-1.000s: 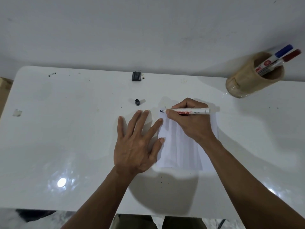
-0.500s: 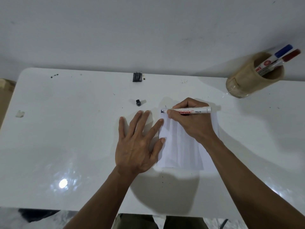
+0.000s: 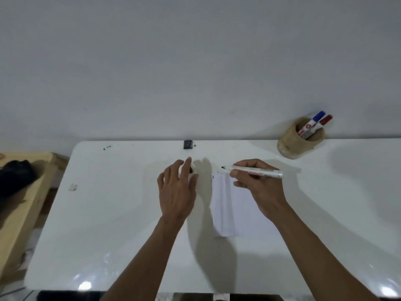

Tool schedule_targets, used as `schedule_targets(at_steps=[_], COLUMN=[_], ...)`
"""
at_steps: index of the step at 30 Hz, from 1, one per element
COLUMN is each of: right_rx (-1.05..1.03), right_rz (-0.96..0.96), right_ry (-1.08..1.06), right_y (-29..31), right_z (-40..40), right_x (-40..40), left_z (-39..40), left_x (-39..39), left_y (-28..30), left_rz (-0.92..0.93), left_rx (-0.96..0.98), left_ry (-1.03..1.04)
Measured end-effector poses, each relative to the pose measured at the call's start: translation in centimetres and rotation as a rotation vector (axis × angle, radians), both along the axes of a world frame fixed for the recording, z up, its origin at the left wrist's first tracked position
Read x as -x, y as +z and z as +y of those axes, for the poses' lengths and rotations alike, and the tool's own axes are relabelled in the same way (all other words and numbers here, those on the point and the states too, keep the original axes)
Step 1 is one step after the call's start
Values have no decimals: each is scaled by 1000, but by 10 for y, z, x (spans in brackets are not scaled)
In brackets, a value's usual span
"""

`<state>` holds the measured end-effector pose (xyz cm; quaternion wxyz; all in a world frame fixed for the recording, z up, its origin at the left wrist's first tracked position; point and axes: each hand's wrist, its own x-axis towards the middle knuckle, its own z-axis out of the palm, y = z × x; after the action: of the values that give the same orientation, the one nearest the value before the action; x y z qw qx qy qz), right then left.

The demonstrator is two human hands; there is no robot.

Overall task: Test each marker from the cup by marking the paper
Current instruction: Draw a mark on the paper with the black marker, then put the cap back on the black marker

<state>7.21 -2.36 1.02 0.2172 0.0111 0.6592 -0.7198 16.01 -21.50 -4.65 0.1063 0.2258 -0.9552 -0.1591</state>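
A white sheet of paper [image 3: 236, 209] lies on the white table [image 3: 121, 213], with a small black mark near its top left corner. My right hand [image 3: 258, 183] grips an uncapped white marker [image 3: 267, 171], its black tip raised just beyond the paper's top edge. My left hand [image 3: 176, 190] hovers left of the paper with fingers spread, its fingertips over the small black cap [image 3: 191, 170]. A tan cup [image 3: 300, 139] at the back right holds a blue-capped marker [image 3: 314, 121] and a red-capped marker [image 3: 321, 124].
A small black block [image 3: 188, 144] sits at the table's far edge by the wall. A scrap of tape [image 3: 73, 187] lies at the left. A wooden bench [image 3: 19, 205] with a dark item stands left of the table.
My left hand lifted off the paper and moved up toward the black cap. My right hand raised the marker tip off the paper. The camera tilted upward.
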Motion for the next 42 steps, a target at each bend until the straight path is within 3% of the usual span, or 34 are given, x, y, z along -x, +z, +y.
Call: schedule_targets(at_steps=[4,9,16,23,29,42], right_rx=[2,-8,-4,-50,-58,-11], right_rz=[-12,-13,-28,103,152,57], right_ry=[-75,-91,-108,-62,-48,-33], right_y=[11,17,27,61,68,74], right_z=[9,17,9,-14,-22,-18], right_x=[-13,-24,-31,-50,-78,-93], left_z=[-9,-16,-2,12,10,1], left_x=[29,32,2,-30,-53,-70], left_y=[11,14,41,88,101,101], left_rz=[-173,-191,-5,271,353,252], left_rx=[-6,-69,-731,-1179,-1278,-1200], left_ry=[-87,-88,149,122,44,-112])
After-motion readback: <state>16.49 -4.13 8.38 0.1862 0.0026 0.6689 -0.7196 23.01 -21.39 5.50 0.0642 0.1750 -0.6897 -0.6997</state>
